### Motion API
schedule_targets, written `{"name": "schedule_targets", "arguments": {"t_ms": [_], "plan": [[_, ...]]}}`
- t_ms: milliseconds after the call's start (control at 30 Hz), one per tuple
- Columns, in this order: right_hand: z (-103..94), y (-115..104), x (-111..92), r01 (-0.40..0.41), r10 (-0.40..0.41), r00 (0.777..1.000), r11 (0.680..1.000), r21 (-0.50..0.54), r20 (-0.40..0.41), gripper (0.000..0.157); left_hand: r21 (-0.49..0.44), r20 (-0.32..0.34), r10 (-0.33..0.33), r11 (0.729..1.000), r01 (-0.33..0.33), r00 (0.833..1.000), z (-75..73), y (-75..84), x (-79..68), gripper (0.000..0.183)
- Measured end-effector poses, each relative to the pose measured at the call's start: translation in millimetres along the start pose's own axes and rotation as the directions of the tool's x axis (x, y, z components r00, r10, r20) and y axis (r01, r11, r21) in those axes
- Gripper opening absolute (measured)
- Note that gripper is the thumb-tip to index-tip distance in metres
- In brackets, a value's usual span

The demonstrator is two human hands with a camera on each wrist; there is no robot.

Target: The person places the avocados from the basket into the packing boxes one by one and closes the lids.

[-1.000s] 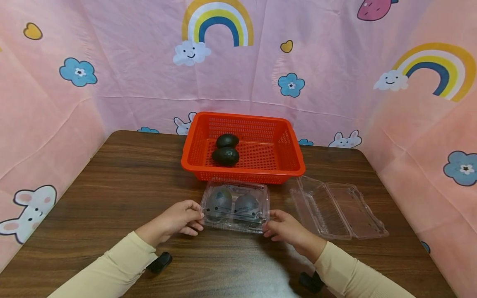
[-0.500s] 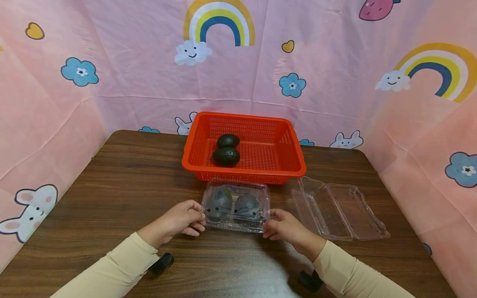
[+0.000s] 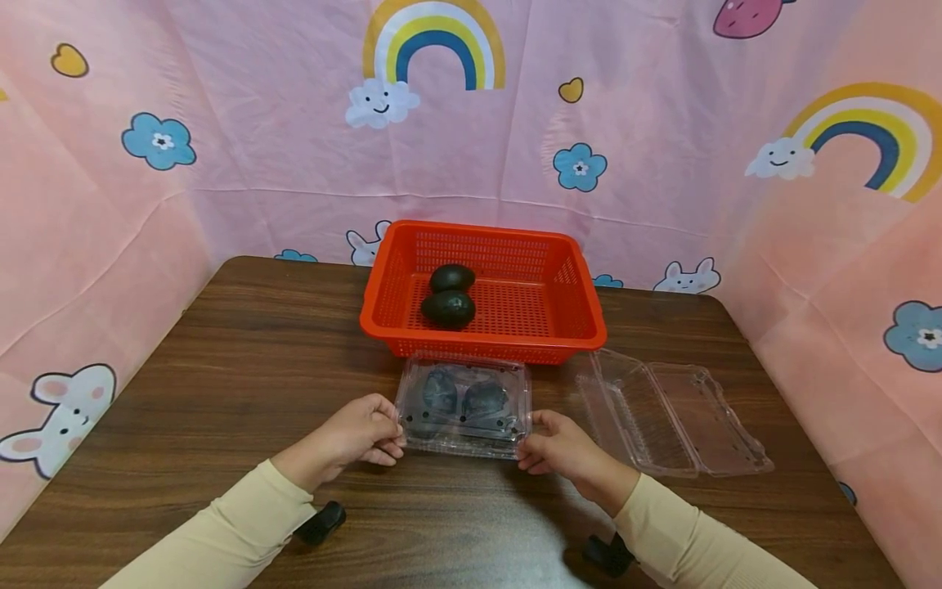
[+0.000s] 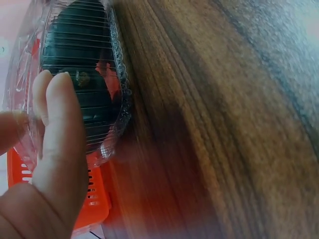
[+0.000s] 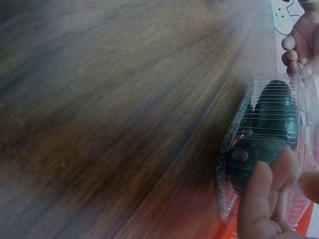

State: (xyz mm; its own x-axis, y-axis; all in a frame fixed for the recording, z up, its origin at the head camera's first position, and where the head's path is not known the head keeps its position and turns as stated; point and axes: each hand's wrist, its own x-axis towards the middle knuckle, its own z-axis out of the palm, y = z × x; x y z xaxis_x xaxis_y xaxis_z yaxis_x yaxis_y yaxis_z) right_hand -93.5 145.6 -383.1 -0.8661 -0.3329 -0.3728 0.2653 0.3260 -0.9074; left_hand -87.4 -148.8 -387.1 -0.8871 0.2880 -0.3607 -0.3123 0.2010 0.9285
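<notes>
A clear plastic clamshell box (image 3: pixel 465 429) sits in front of the basket with its lid down, two dark avocados (image 3: pixel 484 399) inside. My left hand (image 3: pixel 356 432) pinches the box's near left corner, thumb at the rim and fingers along the side wall. At the near right corner my right hand (image 3: pixel 562 448) holds it the same way. The left wrist view shows a dark green avocado (image 4: pixel 75 37) through the ribbed wall, beside my fingers (image 4: pixel 62 124). Both avocados (image 5: pixel 274 112) show through the wall in the right wrist view.
A red perforated basket (image 3: pixel 482 337) stands behind the box, holding two dark avocados (image 3: pixel 449 309). To the right, another clear clamshell (image 3: pixel 666 419) lies opened out on the brown wooden table (image 3: pixel 287 343). Patterned pink cloth (image 3: pixel 294 98) encloses the back and sides.
The avocados' outlines and the reflections on the lid look different, as if the lid or box has shifted slightly. Both hands stay at the same corners.
</notes>
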Motion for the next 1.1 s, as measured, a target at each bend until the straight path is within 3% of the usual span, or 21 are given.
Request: {"name": "schedule_targets", "arguments": {"t_ms": [533,933,1100], "plan": [[-0.1,0.6,2.7,-0.003,0.003,1.0,1.0,-0.001,-0.01,0.058,-0.015,-0.003,0.001,1.0,-0.002,1.0,-1.4,-1.3,1.3,0.016],[-0.1,3.5,4.5,-0.003,-0.002,0.997,0.998,-0.067,-0.072,0.051,0.137,-0.057,-0.013,0.99,0.021,0.998,-4.4,1.1,-0.2,0.025],[1.2,4.2,6.5,0.005,-0.011,0.993,0.999,-0.044,-0.116,0.057,0.159,-0.07,-0.008,0.987,0.019,0.997,-4.7,1.5,0.8,0.038]]}}
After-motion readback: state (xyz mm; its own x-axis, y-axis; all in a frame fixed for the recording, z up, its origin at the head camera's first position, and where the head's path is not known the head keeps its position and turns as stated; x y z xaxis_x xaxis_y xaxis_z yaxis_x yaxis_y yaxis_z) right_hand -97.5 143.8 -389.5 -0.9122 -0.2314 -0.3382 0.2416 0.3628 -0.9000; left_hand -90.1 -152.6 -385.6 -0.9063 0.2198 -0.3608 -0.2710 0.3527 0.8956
